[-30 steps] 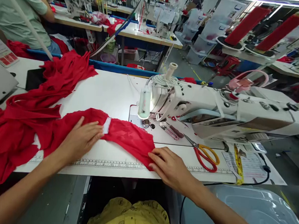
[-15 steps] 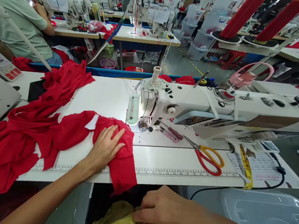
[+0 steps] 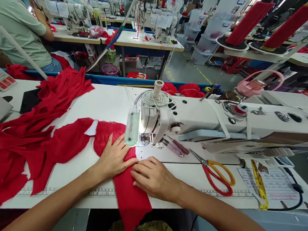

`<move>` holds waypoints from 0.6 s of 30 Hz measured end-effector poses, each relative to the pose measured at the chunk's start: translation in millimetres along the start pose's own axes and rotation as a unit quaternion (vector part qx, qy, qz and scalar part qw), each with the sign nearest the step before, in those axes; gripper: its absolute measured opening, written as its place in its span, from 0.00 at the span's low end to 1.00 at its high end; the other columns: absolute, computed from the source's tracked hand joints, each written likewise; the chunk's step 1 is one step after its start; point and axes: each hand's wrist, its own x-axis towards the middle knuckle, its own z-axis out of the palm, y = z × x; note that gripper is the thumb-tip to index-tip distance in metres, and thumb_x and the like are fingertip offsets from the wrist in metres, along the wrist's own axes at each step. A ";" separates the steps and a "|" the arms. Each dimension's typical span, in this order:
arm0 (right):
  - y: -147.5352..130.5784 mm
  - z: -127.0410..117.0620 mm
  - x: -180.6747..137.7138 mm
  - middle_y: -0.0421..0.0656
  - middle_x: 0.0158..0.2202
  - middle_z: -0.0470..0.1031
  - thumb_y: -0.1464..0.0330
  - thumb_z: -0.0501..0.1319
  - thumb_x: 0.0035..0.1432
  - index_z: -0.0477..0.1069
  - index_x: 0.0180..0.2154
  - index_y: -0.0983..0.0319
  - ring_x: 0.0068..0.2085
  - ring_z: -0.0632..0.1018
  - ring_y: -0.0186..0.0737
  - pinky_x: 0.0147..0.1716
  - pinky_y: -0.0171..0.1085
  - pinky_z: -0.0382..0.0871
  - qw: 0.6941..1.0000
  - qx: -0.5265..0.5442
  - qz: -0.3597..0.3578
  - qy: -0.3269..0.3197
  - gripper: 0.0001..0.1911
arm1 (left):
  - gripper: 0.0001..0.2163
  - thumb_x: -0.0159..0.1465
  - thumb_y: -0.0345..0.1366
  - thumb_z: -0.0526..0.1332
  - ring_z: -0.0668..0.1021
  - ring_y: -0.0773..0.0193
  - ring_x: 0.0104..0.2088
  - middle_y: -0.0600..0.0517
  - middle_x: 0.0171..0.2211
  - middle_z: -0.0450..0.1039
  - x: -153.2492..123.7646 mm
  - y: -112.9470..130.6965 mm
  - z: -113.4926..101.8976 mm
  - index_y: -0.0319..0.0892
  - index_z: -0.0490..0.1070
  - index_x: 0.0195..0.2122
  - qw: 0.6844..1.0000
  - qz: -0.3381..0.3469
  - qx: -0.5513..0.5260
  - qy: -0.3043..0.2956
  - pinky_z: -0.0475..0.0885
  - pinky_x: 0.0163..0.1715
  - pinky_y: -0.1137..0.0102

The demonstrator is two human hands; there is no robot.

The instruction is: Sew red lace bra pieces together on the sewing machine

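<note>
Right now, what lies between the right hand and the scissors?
Nothing but bare white table lies between the right hand and the scissors, as the head view shows.

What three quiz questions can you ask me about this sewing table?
1. True or false: the left hand and the right hand both touch the red fabric.
2. Which tool lies to the right of the right hand? A scissors; B hammer; C paintbrush.
3. Fill in: the measuring tape at the table's right end is coloured ____.
Key: 1 true; 2 A; 3 yellow.
</note>
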 end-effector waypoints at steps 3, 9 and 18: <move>7.4 1.6 -1.3 0.46 0.39 0.79 0.65 0.58 0.69 0.73 0.46 0.64 0.41 0.75 0.40 0.39 0.41 0.61 0.999 -0.017 0.029 0.023 0.11 | 0.27 0.68 0.54 0.56 0.70 0.46 0.59 0.41 0.55 0.73 26.6 -7.1 0.4 0.40 0.66 0.60 0.997 0.017 -0.074 -0.026 0.62 0.61 0.46; 6.8 4.1 -6.4 0.46 0.40 0.78 0.61 0.60 0.66 0.73 0.44 0.65 0.39 0.73 0.40 0.38 0.42 0.59 0.997 -0.029 0.056 0.034 0.13 | 0.28 0.61 0.59 0.62 0.71 0.46 0.57 0.45 0.52 0.74 55.0 -21.5 1.2 0.43 0.71 0.54 0.989 0.056 -0.136 -0.002 0.59 0.63 0.48; 3.6 5.6 -8.3 0.45 0.36 0.73 0.60 0.60 0.65 0.72 0.37 0.64 0.38 0.70 0.42 0.37 0.42 0.57 0.996 -0.024 0.083 0.016 0.12 | 0.13 0.68 0.22 0.49 0.70 0.60 0.28 0.50 0.29 0.69 -3.3 37.9 -7.7 0.37 0.70 0.46 0.986 0.100 0.108 0.076 0.65 0.27 0.66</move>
